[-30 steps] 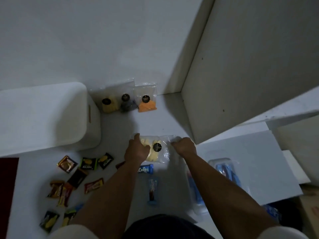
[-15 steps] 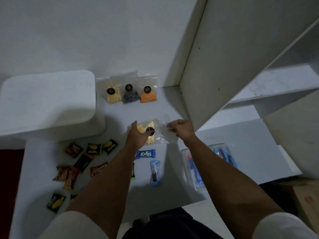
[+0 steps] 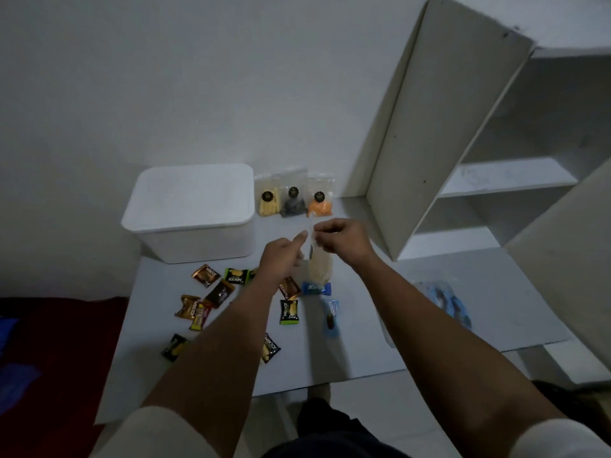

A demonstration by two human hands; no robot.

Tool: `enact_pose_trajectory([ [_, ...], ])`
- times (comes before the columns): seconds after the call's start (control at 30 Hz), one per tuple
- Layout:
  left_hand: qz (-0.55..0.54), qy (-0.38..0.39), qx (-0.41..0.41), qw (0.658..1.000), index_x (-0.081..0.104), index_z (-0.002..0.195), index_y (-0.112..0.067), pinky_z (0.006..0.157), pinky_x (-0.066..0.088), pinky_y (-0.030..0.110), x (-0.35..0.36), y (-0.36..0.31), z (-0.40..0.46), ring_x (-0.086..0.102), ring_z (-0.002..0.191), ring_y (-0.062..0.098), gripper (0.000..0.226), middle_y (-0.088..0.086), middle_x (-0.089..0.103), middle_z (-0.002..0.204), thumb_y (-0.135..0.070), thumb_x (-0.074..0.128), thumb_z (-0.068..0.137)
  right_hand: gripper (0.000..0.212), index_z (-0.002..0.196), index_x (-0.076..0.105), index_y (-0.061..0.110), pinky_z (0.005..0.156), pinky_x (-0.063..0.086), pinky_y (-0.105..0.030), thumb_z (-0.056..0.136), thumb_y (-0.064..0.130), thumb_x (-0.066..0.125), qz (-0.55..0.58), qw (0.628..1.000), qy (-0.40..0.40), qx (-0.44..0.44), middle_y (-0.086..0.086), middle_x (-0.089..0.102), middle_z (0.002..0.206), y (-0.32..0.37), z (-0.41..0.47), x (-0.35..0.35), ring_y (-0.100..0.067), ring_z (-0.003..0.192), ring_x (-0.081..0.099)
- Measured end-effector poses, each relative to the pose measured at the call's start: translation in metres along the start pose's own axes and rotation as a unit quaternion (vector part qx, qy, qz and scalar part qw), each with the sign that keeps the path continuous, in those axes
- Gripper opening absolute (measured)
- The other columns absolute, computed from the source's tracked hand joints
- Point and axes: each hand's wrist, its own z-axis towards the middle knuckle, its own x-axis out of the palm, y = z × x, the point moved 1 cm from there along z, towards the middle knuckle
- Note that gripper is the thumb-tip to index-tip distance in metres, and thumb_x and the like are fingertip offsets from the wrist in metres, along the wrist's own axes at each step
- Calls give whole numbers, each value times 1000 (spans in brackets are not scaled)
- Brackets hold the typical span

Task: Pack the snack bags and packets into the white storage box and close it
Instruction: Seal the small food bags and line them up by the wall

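The white storage box (image 3: 191, 209) stands at the back left of the white table (image 3: 363, 345) with its lid on. Three clear snack bags lean on the wall beside it: yellow (image 3: 267, 201), dark grey (image 3: 292, 203) and orange (image 3: 320, 203). My right hand (image 3: 342, 238) pinches the top of a clear bag of pale yellow snacks (image 3: 320, 266), which hangs upright above the table. My left hand (image 3: 282, 256) touches the bag's left side, thumb raised. Several small packets (image 3: 215, 292) lie scattered in front of the box, among them a blue Kalpa packet (image 3: 315, 288).
A white shelf unit (image 3: 463, 153) rises at the right, its side panel close to my right hand. A clear bag with blue packets (image 3: 446, 302) lies on the table's right part. A dark red surface (image 3: 56, 342) lies left of the table.
The pale yellow bag has been lifted off the table and turned upright between my hands. The camera has tilted up, so the box and shelves show more fully.
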Motion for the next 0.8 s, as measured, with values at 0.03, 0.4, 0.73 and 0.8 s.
enact_pose_trajectory([
  [0.03, -7, 20, 2, 1000, 71, 88, -5, 83, 63, 44, -3, -4, -11, 73, 87, 27, 56, 12, 74, 89, -60, 66, 87, 16, 101, 77, 1, 72, 58, -31, 85, 1, 75, -18, 1000, 4, -24, -14, 74, 82, 3, -9, 5, -14, 68, 67],
  [0.4, 53, 31, 66, 996, 63, 72, -8, 72, 60, 42, -31, -11, -60, 67, 67, 26, 25, 15, 72, 78, -20, 54, 93, 16, 93, 67, 19, 72, 57, -30, 85, 5, 71, -123, 988, -19, -87, 2, 67, 85, 12, -55, 38, -14, 78, 66],
  [0.73, 235, -52, 112, 964, 64, 46, -11, 66, 58, 39, -60, -2, -82, 63, 56, 27, 42, 7, 68, 56, -38, 54, 77, 11, 92, 72, 21, 80, 56, -34, 87, 11, 69, -247, 957, -118, -93, 2, 72, 93, 10, -68, 22, -18, 89, 67],
  [0.8, 233, -50, 122, 964, 64, 49, -12, 70, 59, 41, -59, -3, -85, 64, 59, 24, 45, 7, 70, 62, -43, 54, 79, 11, 98, 76, 20, 84, 57, -34, 89, 15, 72, -224, 965, -99, -91, 1, 75, 99, 12, -68, 22, -15, 92, 68],
])
